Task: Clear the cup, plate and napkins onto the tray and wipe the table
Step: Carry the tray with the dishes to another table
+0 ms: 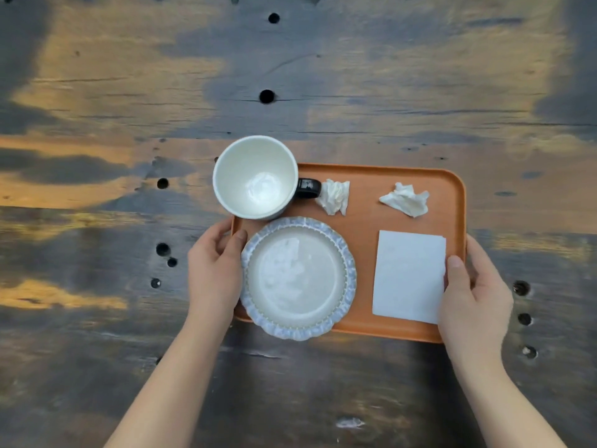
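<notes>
An orange tray (371, 179) lies in the middle of the dark wooden table (97, 108). On it stand a white cup (255, 176) with a dark handle at the back left and a pale plate (298, 278) with a frilled blue rim at the front left. Two crumpled napkins (334, 197) (405, 200) lie at the back, and a flat white folded cloth (408, 274) lies at the front right. My left hand (214, 270) grips the tray's left edge, thumb on the rim. My right hand (473, 292) grips the right edge, thumb touching the cloth.
The worn table top has several round dark holes (266, 96) scattered over it. A small pale smear (350, 423) shows on the wood near the front edge.
</notes>
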